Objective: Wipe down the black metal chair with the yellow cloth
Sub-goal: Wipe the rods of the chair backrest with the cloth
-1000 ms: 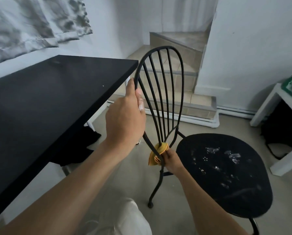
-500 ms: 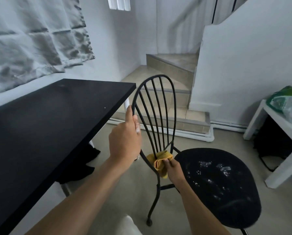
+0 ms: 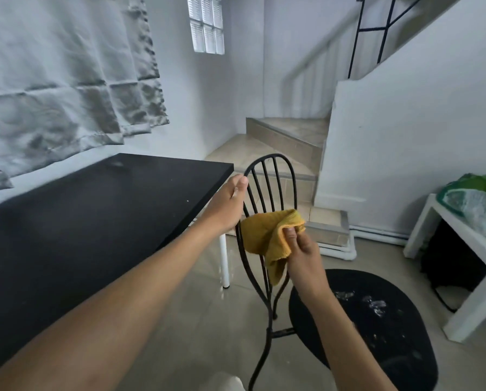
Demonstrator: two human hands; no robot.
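The black metal chair point(image 3: 267, 176) stands in front of me, its spindle back toward the left and its round seat point(image 3: 377, 328) at the lower right, with pale smears on it. My left hand point(image 3: 227, 204) grips the left side of the backrest hoop near the top. My right hand point(image 3: 303, 255) pinches the yellow cloth point(image 3: 261, 235), which hangs loose in front of the middle of the backrest spindles. The cloth hides the lower part of the spindles.
A black table point(image 3: 95, 210) with a white leg point(image 3: 224, 261) runs along the left, close to the chair. A white side table point(image 3: 467, 249) with a green bag point(image 3: 478, 201) stands at the right. Tiled steps point(image 3: 286, 142) rise behind the chair.
My right hand has lifted the cloth from the base of the backrest up to mid-height, and the cloth has unfolded. My left hand has slid higher on the hoop. The view has tilted upward.
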